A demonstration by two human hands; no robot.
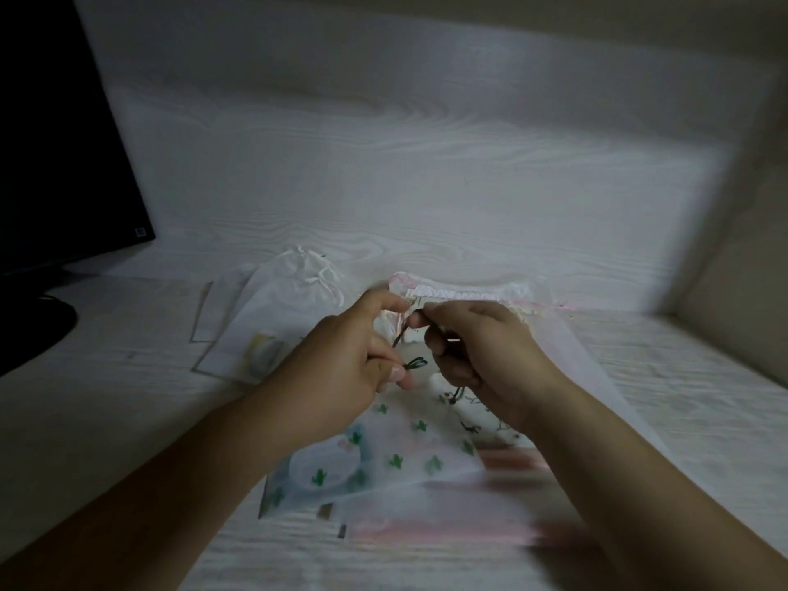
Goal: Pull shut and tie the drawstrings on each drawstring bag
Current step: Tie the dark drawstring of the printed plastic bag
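A translucent drawstring bag with green cactus prints lies on the white desk below my hands. My left hand pinches a small loop of its dark green drawstring between thumb and fingers. My right hand grips the other strand of the same cord, which runs up between the two hands. Under it lies a larger translucent bag with a pink gathered top and pink stripes. A white bag with its top gathered lies at the back left.
A dark monitor with its stand stands at the left. The white wood-grain back panel rises behind the bags, and a beige side wall closes the right. The picture is dim and blurred.
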